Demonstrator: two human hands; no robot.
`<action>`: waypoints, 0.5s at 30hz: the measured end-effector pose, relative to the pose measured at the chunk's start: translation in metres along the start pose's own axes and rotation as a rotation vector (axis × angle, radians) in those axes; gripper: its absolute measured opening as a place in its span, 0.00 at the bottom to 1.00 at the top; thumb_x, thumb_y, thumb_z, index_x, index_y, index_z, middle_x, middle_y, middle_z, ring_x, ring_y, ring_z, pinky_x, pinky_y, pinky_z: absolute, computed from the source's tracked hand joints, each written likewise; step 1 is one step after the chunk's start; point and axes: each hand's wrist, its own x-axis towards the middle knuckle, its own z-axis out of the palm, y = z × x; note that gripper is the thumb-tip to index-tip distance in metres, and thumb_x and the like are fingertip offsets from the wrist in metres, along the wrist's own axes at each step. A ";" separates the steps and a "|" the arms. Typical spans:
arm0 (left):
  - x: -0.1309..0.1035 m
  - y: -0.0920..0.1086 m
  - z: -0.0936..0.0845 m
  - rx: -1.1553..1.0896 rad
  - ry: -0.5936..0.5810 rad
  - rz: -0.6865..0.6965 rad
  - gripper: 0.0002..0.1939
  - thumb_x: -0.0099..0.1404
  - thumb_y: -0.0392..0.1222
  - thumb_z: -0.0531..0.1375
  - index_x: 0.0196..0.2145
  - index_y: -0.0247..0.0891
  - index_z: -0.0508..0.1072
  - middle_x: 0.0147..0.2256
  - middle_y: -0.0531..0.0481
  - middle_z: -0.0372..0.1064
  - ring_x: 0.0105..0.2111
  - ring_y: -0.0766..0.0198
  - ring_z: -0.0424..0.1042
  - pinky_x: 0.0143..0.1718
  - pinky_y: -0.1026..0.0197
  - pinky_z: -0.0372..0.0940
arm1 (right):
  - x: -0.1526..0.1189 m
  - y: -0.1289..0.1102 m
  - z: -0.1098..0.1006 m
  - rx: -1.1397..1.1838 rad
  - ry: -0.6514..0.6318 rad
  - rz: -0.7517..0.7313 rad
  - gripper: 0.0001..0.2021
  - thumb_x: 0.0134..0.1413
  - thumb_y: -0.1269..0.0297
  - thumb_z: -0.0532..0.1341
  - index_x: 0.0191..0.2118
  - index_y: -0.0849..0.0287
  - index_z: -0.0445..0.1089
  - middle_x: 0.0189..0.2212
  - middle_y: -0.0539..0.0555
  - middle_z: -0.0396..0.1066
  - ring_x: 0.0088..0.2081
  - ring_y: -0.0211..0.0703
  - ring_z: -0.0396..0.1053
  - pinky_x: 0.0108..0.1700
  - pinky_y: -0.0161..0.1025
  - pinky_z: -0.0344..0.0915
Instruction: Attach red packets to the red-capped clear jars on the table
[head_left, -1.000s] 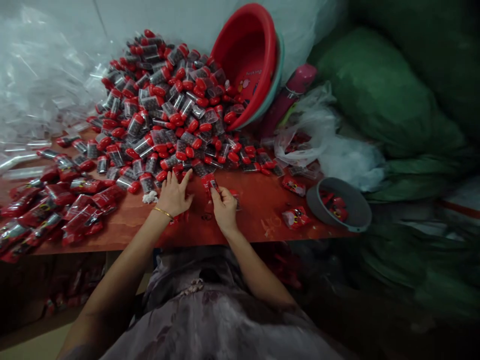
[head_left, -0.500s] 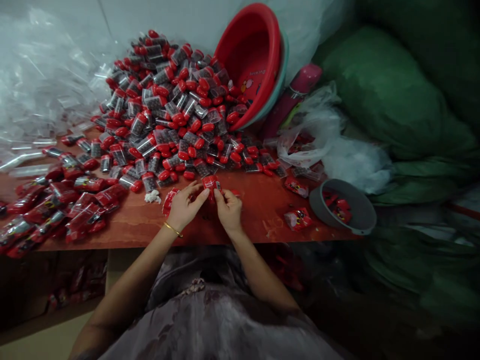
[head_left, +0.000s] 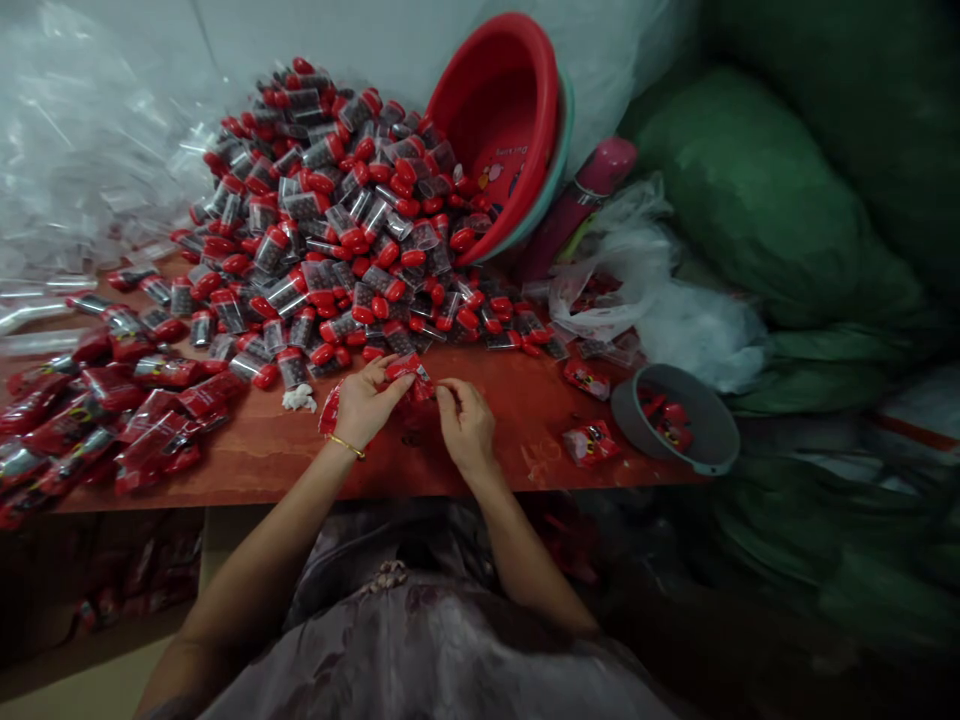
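My left hand (head_left: 365, 403) pinches a small red printed plastic wrapper (head_left: 412, 375) between thumb and fingers, just above the table's front half. At the wrapper's right edge is my right hand (head_left: 468, 428), thumb and forefinger close together; whether they grip the edge I cannot make out. More red wrappers (head_left: 330, 408) show partly from under my left hand. Beyond both hands rises a big heap of small clear tubes with red caps (head_left: 345, 220) and dark contents. A white crumpled scrap (head_left: 299, 398) lies left of my left hand.
Red wrapped packets (head_left: 150, 425) are piled at the left. A red basin (head_left: 544, 120) leans on its side behind the heap, near a pink flask (head_left: 577, 195). At the right, a grey bowl (head_left: 712, 430) holds red pieces; loose packets (head_left: 590, 443) lie beside it. Green sacks (head_left: 780, 200) stand beyond.
My right fingers have moved slightly right, away from the middle of the wrapper. The wrapper has tilted in my left hand. The whole view has shifted a little.
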 end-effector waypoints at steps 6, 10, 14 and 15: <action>-0.002 0.009 -0.003 -0.220 0.099 -0.159 0.16 0.49 0.51 0.66 0.29 0.34 0.79 0.28 0.49 0.76 0.28 0.63 0.71 0.32 0.62 0.64 | -0.017 0.026 -0.032 -0.566 -0.054 0.131 0.25 0.54 0.45 0.56 0.45 0.64 0.69 0.44 0.66 0.70 0.43 0.55 0.64 0.41 0.46 0.59; -0.011 0.017 -0.002 -0.279 0.103 -0.172 0.17 0.47 0.51 0.67 0.30 0.34 0.80 0.26 0.50 0.75 0.26 0.65 0.69 0.30 0.63 0.63 | -0.027 0.030 -0.025 -0.601 -0.122 0.087 0.28 0.52 0.46 0.59 0.52 0.64 0.65 0.48 0.65 0.68 0.44 0.57 0.64 0.41 0.47 0.58; -0.022 0.021 -0.008 -0.334 0.117 -0.220 0.18 0.45 0.52 0.69 0.30 0.36 0.80 0.26 0.51 0.75 0.25 0.67 0.69 0.30 0.64 0.62 | -0.026 0.034 -0.021 -0.588 -0.149 0.030 0.19 0.55 0.59 0.56 0.50 0.65 0.66 0.44 0.66 0.70 0.42 0.54 0.65 0.41 0.47 0.58; -0.024 0.022 -0.009 -0.354 0.121 -0.246 0.18 0.44 0.53 0.69 0.28 0.36 0.79 0.25 0.51 0.74 0.24 0.68 0.68 0.29 0.65 0.62 | -0.025 0.035 -0.022 -0.551 -0.146 0.028 0.17 0.55 0.63 0.55 0.48 0.65 0.68 0.42 0.65 0.71 0.41 0.53 0.66 0.41 0.46 0.59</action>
